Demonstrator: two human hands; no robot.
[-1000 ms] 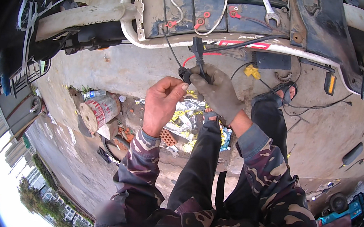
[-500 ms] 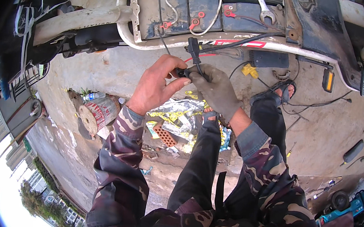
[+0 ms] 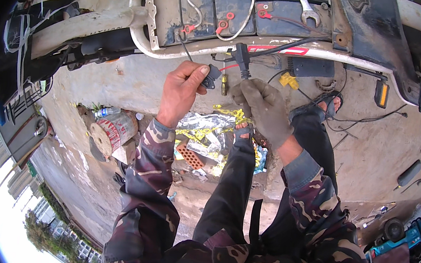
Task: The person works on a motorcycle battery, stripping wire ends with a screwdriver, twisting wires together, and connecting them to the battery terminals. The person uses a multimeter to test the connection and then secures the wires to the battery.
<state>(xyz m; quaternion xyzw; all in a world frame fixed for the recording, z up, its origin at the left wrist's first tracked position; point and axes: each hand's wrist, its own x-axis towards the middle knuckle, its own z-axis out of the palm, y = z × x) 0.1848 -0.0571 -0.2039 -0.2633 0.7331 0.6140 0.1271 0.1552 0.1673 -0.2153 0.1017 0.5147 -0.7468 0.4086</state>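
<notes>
Up close, our left hand [image 3: 181, 88] pinches a small black connector [image 3: 210, 76] while our gloved right hand [image 3: 264, 109] grips a black plug [image 3: 242, 58], both raised near the battery tray [image 3: 226, 11] for wiring

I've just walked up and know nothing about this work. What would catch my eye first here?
Probably the two hands raised at the centre: the bare left hand pinches a small black plastic connector, while the grey-gloved right hand grips a black plug on a cable. Just above them sits a row of dark grey batteries with red terminals, with a silver spanner lying on top.
</notes>
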